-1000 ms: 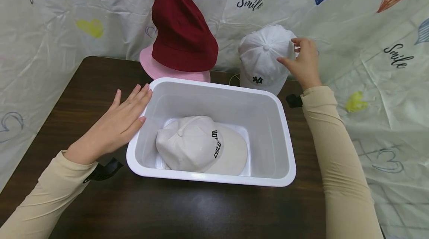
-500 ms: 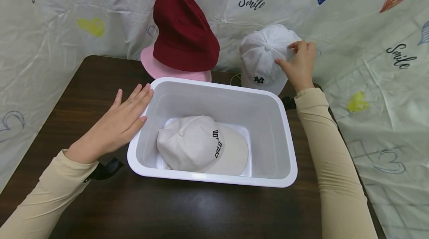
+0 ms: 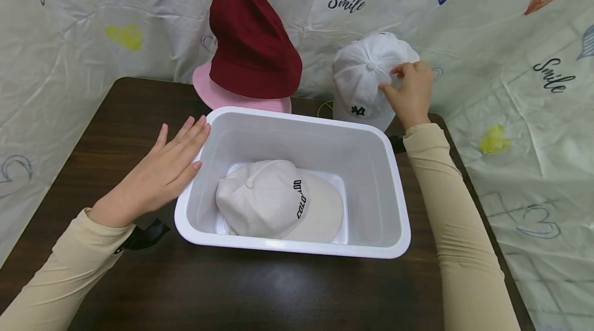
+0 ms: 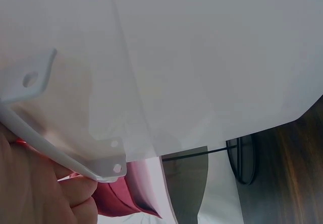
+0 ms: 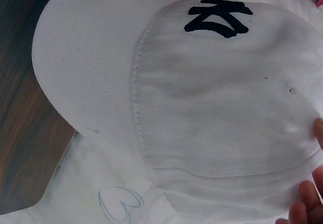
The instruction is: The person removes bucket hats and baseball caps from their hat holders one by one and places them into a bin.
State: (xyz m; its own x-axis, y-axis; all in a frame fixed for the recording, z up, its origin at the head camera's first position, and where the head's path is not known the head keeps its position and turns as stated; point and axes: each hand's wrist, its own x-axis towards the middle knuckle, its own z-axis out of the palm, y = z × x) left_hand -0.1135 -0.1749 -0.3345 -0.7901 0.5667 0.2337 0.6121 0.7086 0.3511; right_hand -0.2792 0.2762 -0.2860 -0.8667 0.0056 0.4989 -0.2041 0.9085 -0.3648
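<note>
A white plastic tub (image 3: pixel 297 249) stands on the table, holding an off-white baseball cap (image 3: pixel 260 199) with dark lettering. My left hand (image 3: pixel 162 171) lies on the tub's left rim with its fingers straight. In the left wrist view, the fingers (image 4: pixel 75 193) are beside the underside of the rim. Behind the tub's right corner sits a white baseball cap (image 3: pixel 357 78) with a black monogram. My right hand (image 3: pixel 410 91) pinches the side of its crown between thumb and fingers. The right wrist view shows the fingertips (image 5: pixel 305 196) at the crown's edge, partly out of frame.
A dark red bucket hat (image 3: pixel 255 47) stands on a pink brim (image 3: pixel 232 96) behind the tub, against a printed cloth backdrop (image 3: pixel 158 6). The dark wooden table (image 3: pixel 260 295) has its right edge beside my right forearm.
My right hand has moved left and slightly down over the white cap's crown, its thumb and fingers drawing closer together. My left hand stays on the rim.
</note>
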